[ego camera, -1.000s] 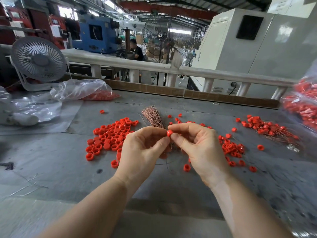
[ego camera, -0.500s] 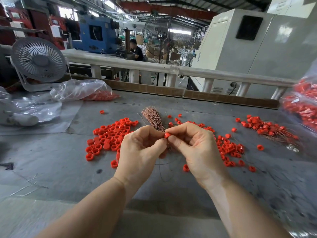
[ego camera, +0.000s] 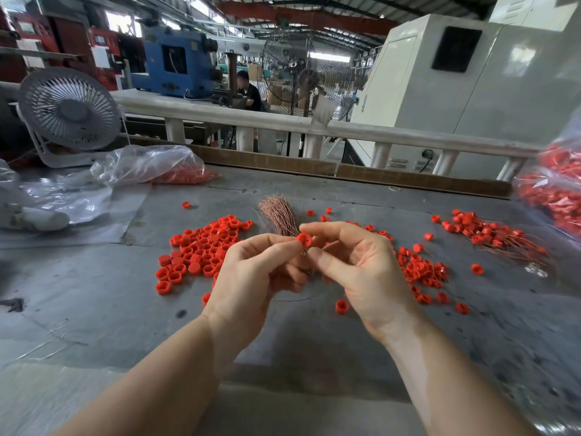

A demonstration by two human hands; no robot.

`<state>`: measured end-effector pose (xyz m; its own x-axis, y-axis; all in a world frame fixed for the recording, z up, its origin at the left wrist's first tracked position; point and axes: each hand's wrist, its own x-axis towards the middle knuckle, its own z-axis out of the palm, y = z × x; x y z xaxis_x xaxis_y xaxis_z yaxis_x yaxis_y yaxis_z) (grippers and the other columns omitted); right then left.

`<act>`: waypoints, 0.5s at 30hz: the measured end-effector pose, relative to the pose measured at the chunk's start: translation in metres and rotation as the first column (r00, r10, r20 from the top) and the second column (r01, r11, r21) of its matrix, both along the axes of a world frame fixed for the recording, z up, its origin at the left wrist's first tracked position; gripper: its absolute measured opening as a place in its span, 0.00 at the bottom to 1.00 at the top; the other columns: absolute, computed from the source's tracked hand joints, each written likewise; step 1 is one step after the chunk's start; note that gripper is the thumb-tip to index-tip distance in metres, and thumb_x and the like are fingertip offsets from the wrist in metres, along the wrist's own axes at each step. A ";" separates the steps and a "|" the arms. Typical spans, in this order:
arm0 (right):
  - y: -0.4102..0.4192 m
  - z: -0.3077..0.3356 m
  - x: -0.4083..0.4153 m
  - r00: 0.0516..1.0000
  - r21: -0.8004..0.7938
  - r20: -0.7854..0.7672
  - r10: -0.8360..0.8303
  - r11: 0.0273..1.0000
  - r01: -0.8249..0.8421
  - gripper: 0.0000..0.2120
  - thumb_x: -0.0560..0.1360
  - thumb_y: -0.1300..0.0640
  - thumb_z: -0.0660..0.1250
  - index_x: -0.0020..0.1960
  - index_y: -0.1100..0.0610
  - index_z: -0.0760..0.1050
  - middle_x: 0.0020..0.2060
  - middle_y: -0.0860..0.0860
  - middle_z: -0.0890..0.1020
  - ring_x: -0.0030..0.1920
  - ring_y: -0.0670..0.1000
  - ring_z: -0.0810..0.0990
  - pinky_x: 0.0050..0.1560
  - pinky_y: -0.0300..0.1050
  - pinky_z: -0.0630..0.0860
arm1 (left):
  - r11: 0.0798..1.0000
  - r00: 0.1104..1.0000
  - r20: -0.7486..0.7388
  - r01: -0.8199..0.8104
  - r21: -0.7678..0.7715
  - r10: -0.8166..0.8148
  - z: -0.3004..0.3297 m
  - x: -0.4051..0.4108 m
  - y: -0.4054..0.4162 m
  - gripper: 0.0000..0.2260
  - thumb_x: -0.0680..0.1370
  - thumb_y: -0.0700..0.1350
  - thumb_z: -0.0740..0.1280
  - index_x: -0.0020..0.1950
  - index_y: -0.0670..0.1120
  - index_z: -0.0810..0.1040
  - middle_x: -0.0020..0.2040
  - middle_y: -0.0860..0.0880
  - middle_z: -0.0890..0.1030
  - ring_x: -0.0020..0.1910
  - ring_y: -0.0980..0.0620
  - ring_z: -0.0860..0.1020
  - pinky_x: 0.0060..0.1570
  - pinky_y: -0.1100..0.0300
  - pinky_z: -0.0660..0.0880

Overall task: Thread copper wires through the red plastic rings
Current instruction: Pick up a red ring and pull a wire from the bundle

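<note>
At far left, a grey desk fan [ego camera: 69, 110] with a round ribbed grille stands at the back edge of a scuffed grey worktable [ego camera: 94, 297], beside crumpled clear plastic sheeting [ego camera: 63, 196] and a clear plastic bag [ego camera: 147, 165] that holds red parts at its right end. Nearer the middle, a loose pile of red rings [ego camera: 201, 250], short round plastic collars, some showing a closed face and some an open bore, is spread flat on the table. Above the table the left hand [ego camera: 251, 278] has its fingers curled, thumb and forefinger tips pressed to a single red ring [ego camera: 304, 240]; the right hand [ego camera: 361, 265] pinches the same ring from the other side, forefinger arched over its top. The ring is held in the air between the two hands, its cross-marked face turned to the camera. Just behind it a bundle of copper wires [ego camera: 279, 214], thin, pinkish and fanned like a brush, lies on the table, its near end hidden by the hands; whether either hand also grips a wire cannot be told. Right of the hands lie scattered red rings [ego camera: 421, 272], then a heap of rings with fine copper wires through them [ego camera: 490, 236], and at the frame's edge a clear bag of red parts [ego camera: 553, 190].
</note>
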<state>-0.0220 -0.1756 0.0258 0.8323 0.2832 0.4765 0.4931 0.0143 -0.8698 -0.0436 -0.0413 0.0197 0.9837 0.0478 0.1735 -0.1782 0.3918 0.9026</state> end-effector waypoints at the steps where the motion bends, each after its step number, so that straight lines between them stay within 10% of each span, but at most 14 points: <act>1: 0.000 0.001 -0.001 1.000 0.008 -0.002 -0.006 1.000 0.006 0.13 0.71 0.68 0.69 0.46 0.50 0.81 0.34 0.46 0.83 0.35 0.42 0.79 0.39 0.32 0.74 | 1.000 1.000 0.002 0.029 0.010 -0.029 0.000 -0.001 0.000 0.05 0.66 0.41 0.67 0.31 0.43 0.80 0.26 0.46 0.77 0.23 0.53 0.73 0.24 0.64 0.72; 15: -0.003 0.004 -0.004 0.979 0.140 -0.185 0.087 0.988 -0.062 0.08 0.66 0.53 0.68 0.42 0.54 0.82 0.30 0.48 0.83 0.30 0.42 0.79 0.31 0.32 0.72 | 0.981 0.990 0.067 0.116 0.156 -0.127 -0.002 -0.004 0.002 0.07 0.68 0.43 0.67 0.32 0.45 0.82 0.30 0.46 0.80 0.25 0.53 0.76 0.25 0.65 0.71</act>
